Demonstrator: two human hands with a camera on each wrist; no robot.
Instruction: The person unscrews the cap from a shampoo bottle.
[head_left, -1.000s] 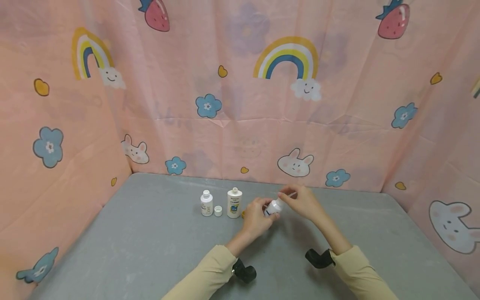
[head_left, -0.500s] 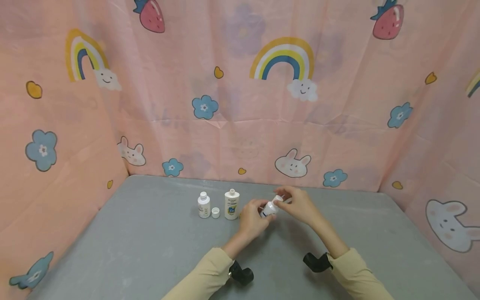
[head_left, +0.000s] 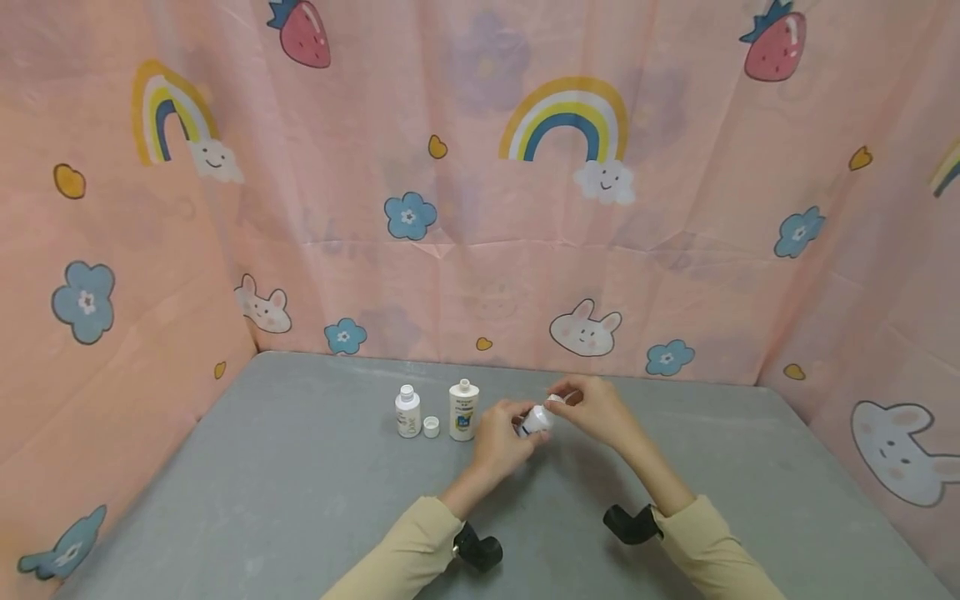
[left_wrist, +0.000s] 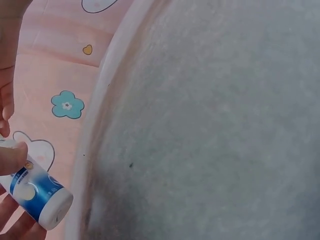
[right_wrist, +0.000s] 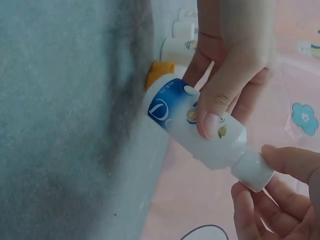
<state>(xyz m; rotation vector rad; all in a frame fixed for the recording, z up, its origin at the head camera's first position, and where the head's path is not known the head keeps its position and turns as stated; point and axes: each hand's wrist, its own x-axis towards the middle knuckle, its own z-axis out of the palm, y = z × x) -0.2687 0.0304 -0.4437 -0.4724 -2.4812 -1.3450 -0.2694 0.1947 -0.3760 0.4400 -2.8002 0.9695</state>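
Observation:
My left hand (head_left: 498, 439) grips a small white bottle (head_left: 536, 421) with a blue band on its label, tilted above the table. In the right wrist view the thumb lies across the front of this bottle (right_wrist: 192, 132), and its base points to the upper left. My right hand (head_left: 598, 410) pinches the white cap (right_wrist: 252, 170) at the bottle's neck between thumb and fingers. Only part of the bottle (left_wrist: 37, 195) shows at the left edge of the left wrist view, its base toward the table.
Left of the hands stand a taller white bottle (head_left: 463, 412) and a short white bottle (head_left: 408, 412), both uncapped. A loose white cap (head_left: 431, 427) lies between them. An orange cap (right_wrist: 159, 73) sits behind the held bottle. A pink printed curtain (head_left: 480, 275) hangs behind the grey table (head_left: 315, 483).
The right fingers, earlier at the bottle's top end, now pinch the cap with its white side showing. The held bottle has shifted slightly left. The head view has shifted a little.

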